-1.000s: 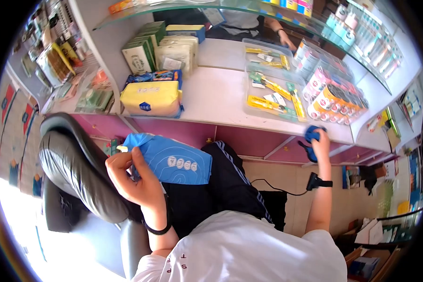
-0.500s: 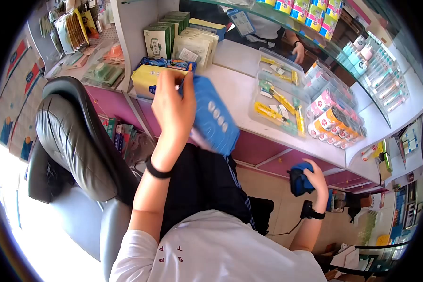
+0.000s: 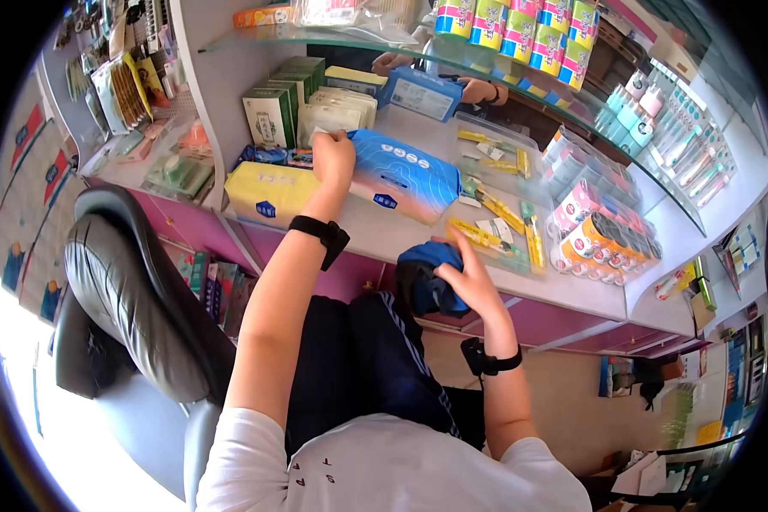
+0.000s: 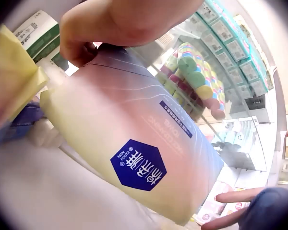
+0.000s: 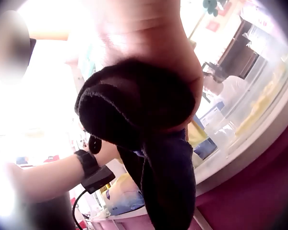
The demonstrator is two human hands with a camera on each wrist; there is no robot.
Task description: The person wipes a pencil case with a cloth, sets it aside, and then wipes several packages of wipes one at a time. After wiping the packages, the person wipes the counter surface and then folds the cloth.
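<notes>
In the head view my left hand (image 3: pixel 333 160) pinches the left end of a blue and pink soft pack of towels (image 3: pixel 408 175), close over the white counter. The pack's pale front, with a dark blue hexagon label, fills much of the left wrist view. My right hand (image 3: pixel 476 283) grips a bunched dark blue cloth (image 3: pixel 431 280) just in front of the counter edge, below the pack's right end. The cloth (image 5: pixel 168 182) hangs down from the palm in the right wrist view. A yellow soft pack (image 3: pixel 273 192) lies left of my left hand.
Clear trays of yellow packets (image 3: pixel 495 226) and shrink-wrapped cans (image 3: pixel 602 235) stand right on the counter (image 3: pixel 572 290). Green boxes (image 3: pixel 269 117) stand behind the yellow pack. A glass shelf (image 3: pixel 333 36) spans above, with a mirror behind. A black chair (image 3: pixel 136 290) is at left.
My left hand has lifted the towel pack from the lap up over the counter, beside the yellow pack. My right hand has brought the dark blue cloth leftward from the counter's right side.
</notes>
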